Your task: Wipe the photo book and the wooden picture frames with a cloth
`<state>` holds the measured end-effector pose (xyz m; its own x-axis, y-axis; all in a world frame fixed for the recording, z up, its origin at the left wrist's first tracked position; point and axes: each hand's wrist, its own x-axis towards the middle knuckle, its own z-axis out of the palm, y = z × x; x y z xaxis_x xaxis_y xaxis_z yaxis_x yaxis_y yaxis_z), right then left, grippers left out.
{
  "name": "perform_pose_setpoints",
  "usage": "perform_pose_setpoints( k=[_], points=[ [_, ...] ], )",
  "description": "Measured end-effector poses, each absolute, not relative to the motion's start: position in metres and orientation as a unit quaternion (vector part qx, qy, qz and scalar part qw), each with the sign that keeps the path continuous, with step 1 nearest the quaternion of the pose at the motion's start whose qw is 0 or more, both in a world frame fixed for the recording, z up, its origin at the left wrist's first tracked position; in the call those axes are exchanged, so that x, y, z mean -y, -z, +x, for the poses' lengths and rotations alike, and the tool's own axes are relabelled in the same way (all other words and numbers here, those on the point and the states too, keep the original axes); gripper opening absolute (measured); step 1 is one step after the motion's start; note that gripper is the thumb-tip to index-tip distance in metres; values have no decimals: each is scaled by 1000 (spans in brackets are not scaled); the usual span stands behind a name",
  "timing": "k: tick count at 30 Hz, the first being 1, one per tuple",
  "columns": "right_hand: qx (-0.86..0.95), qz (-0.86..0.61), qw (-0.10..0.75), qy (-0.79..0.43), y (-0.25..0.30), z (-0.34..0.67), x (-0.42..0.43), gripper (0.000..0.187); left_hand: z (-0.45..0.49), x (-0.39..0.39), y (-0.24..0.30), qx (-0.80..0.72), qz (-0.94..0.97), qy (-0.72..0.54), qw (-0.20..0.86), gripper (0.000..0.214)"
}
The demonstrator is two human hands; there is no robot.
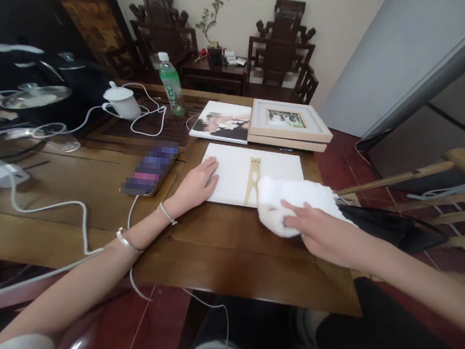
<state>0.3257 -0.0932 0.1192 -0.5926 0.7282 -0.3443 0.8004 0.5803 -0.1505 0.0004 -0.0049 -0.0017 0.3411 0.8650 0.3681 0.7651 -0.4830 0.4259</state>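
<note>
A white canvas panel [236, 172] with a small tan figure painted on it lies flat on the wooden table [92, 183]. My left hand [196, 184] rests flat on the panel's near left corner, fingers stretched out. My right hand [317, 233] presses down on a white fluffy cloth [291, 199] that covers the panel's right side. The fingers curl over the cloth's near edge.
Behind the panel lie a photo print [222, 121] and stacked picture frames [289, 124]. A phone [150, 169] on a white cable, a green bottle [171, 83], a white lidded cup [120, 99] and more cables sit to the left. Dark chairs stand at the back.
</note>
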Motion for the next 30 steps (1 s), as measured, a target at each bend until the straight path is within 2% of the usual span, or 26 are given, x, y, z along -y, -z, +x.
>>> perform_pose_setpoints(
  k=[3,6,10,17,25,30],
  points=[
    [-884,403,131,197,-126,331,88,33,0,4,3,-498,812,-290,92,48],
    [-895,363,99,239,-128,338,57,28,0,4,4,-497,811,-294,95,48],
    [-903,377,53,198,-123,341,4,26,-1,4,4,-498,813,-288,94,49],
    [-878,454,45,145,-123,325,-61,34,-2,4,3,-495,812,-291,101,47],
    [-840,530,15,117,-104,274,2,50,1,3,8,-491,806,-314,104,45],
    [-905,409,46,110,-87,239,63,60,0,3,9,-493,802,-318,110,46]
  ],
)
